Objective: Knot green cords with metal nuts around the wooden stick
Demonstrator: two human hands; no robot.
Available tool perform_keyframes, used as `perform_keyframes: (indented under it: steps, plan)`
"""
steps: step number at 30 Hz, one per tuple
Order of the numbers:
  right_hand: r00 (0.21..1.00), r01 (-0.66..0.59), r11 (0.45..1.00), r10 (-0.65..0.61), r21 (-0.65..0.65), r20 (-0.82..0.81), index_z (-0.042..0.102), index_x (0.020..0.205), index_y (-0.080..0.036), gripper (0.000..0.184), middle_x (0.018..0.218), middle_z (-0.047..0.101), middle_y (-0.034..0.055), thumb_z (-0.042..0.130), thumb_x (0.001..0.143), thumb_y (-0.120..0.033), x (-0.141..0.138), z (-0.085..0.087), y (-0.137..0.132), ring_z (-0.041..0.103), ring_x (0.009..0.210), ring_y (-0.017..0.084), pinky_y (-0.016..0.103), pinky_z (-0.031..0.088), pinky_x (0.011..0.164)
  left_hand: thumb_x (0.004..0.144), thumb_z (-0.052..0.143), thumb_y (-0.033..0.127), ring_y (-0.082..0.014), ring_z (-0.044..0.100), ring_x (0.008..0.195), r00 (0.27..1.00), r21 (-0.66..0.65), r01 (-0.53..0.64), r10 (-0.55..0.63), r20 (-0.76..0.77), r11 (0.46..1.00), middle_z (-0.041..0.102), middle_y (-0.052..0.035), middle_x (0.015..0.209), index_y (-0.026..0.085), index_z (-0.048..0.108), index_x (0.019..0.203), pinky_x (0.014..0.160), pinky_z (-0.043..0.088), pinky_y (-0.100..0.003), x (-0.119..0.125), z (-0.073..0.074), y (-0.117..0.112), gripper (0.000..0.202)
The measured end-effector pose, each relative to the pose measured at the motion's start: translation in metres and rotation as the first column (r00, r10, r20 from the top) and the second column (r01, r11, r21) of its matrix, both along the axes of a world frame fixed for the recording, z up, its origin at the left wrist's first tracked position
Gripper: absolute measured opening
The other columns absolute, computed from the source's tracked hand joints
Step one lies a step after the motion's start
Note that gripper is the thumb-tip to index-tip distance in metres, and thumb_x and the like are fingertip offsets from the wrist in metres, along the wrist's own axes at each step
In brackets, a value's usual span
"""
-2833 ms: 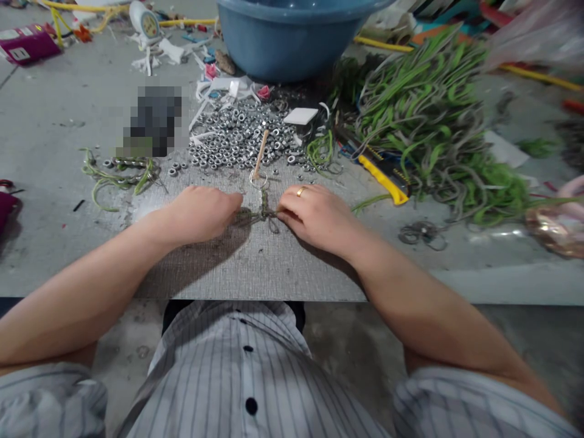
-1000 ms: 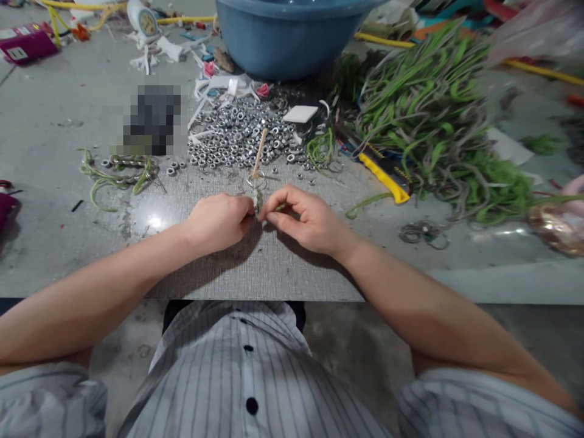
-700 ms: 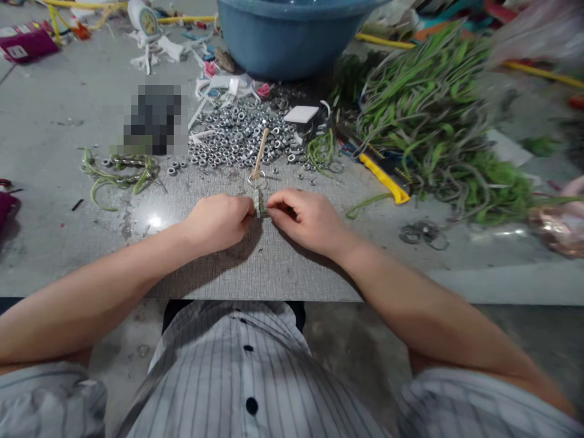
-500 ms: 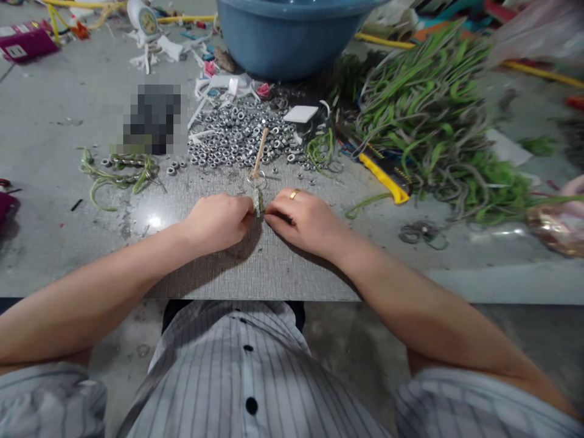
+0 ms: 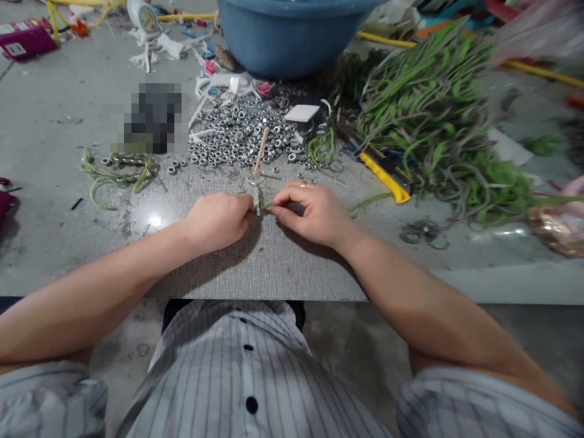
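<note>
A short piece of green cord with metal nuts on it (image 5: 258, 201) runs down from a metal ring (image 5: 255, 178) at the foot of a small wooden stick (image 5: 261, 152). My left hand (image 5: 219, 219) is closed in a pinch at the left side of this piece; the cord's end inside the fingers is hidden. On the other side, my right hand (image 5: 314, 210), with a gold ring on one finger, pinches a green cord end (image 5: 268, 207) between thumb and forefinger. Beyond the hands lies a heap of metal nuts (image 5: 241, 137).
A blue basin (image 5: 292, 42) stands behind the nuts. To the right are a yellow utility knife (image 5: 385, 178) and a pile of green and grey cords (image 5: 424, 115). A knotted cord piece with nuts (image 5: 123, 173) lies left. Another person's hand (image 5: 575, 201) shows at the right edge.
My right hand has drawn a little to the right and up, so a short length of green cord now shows between its fingertips and the piece. My left hand stays in place.
</note>
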State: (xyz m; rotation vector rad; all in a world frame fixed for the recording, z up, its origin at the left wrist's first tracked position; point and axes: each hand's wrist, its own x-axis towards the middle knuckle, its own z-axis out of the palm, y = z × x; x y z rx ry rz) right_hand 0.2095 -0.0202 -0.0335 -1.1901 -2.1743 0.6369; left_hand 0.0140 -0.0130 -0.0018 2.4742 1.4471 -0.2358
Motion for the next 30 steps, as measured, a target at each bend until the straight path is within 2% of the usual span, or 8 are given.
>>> perform_keyframes:
  steps: [4, 10, 17, 23, 27, 30]
  plan:
    - [0.979, -0.044, 0.983, 0.006, 0.178, 0.205, 0.063, 0.078, -0.019, 0.015, 0.085, 0.068, 0.0081, 0.053, 0.088, -0.023, -0.004, -0.004, -0.003, 0.06, 0.086, 0.022, 0.038, 0.044, 0.086, 0.09, 0.04, 0.026, -0.0244, 0.069, 0.085, 1.0, -0.003, 0.005, -0.005, 0.009, 1.0, 0.073, -0.0086, 0.091, 0.021, 0.064, 0.106, 0.069, 0.048, -0.03, -0.001, -0.003, 0.001, 0.03]
    - [0.925, -0.027, 0.979, -0.052, 0.202, 0.375, 0.068, 0.091, -0.015, 0.019, 0.093, 0.067, 0.0126, 0.05, 0.093, -0.023, -0.009, -0.005, -0.01, 0.058, 0.093, 0.026, 0.042, 0.043, 0.089, 0.089, 0.04, 0.025, -0.0254, 0.069, 0.083, 1.0, -0.002, -0.005, 0.005, 0.004, 1.0, 0.073, -0.0096, 0.09, 0.02, 0.064, 0.106, 0.065, 0.047, -0.03, -0.001, -0.002, 0.001, 0.03]
    - [0.907, -0.042, 0.974, -0.056, 0.223, 0.417, 0.065, 0.084, -0.017, 0.023, 0.089, 0.065, 0.0106, 0.044, 0.094, -0.021, -0.01, -0.006, -0.008, 0.056, 0.089, 0.024, 0.039, 0.04, 0.087, 0.089, 0.04, 0.025, -0.0245, 0.069, 0.085, 1.0, 0.003, -0.004, 0.004, 0.002, 1.0, 0.073, -0.0083, 0.093, 0.021, 0.064, 0.106, 0.066, 0.047, -0.03, -0.001, -0.002, 0.0, 0.029]
    - [0.915, -0.18, 0.965, 0.093, 0.191, 0.392, 0.058, 0.074, -0.018, 0.019, 0.077, 0.057, 0.0074, 0.044, 0.087, -0.016, -0.009, -0.003, -0.01, 0.052, 0.08, 0.022, 0.036, 0.038, 0.082, 0.089, 0.042, 0.026, -0.0242, 0.068, 0.082, 1.0, -0.007, 0.009, -0.009, -0.003, 1.0, 0.072, -0.0078, 0.089, 0.021, 0.066, 0.103, 0.066, 0.046, -0.03, -0.001, -0.001, 0.0, 0.028]
    - [0.913, -0.272, 0.959, 0.23, 0.083, 0.338, 0.052, 0.068, -0.02, 0.016, 0.07, 0.05, 0.0026, 0.047, 0.082, -0.015, -0.007, 0.002, -0.011, 0.048, 0.073, 0.018, 0.032, 0.038, 0.076, 0.09, 0.04, 0.023, -0.021, 0.066, 0.077, 0.994, 0.008, 0.112, -0.112, -0.01, 0.994, 0.072, -0.0067, 0.085, 0.019, 0.067, 0.1, 0.064, 0.043, -0.028, -0.001, 0.009, -0.004, 0.029]
    - [0.907, -0.305, 0.952, 0.287, 0.011, 0.308, 0.049, 0.067, -0.021, 0.014, 0.068, 0.048, 0.0007, 0.049, 0.079, -0.014, -0.007, 0.003, -0.01, 0.047, 0.072, 0.016, 0.031, 0.038, 0.075, 0.089, 0.038, 0.018, -0.0203, 0.065, 0.075, 0.983, 0.015, 0.183, -0.182, -0.032, 0.983, 0.07, -0.0061, 0.083, 0.019, 0.067, 0.098, 0.063, 0.041, -0.028, -0.002, 0.015, -0.006, 0.03]
